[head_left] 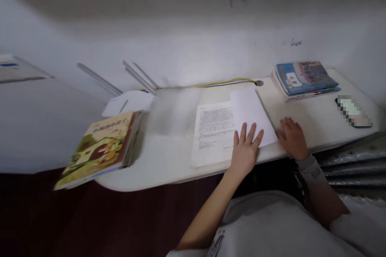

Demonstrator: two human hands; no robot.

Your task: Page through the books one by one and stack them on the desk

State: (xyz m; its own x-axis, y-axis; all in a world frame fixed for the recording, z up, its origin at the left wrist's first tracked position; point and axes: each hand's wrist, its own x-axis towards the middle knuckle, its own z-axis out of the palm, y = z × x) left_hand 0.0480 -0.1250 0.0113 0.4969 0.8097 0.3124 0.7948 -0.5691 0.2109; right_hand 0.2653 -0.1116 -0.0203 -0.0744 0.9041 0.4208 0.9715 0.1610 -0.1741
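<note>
A printed sheet of paper [214,132] lies on the white desk [169,160], its right part covered by a blank white sheet [247,108]. My left hand [245,152] rests with spread fingers on the lower part of the blank sheet, near where it overlaps the printed one. To the right, my right hand [292,136] lies on the desk beside the blank sheet's lower right corner, fingers loosely extended and nothing visible in them. A grey band is around the right wrist.
A stack of picture books [102,144] overhangs the desk's left end, with a white paper [129,102] behind it. Further right are a stack of blue-covered books [304,78] and a phone [354,111]. A yellow cable [223,82] runs along the wall to a desk hole.
</note>
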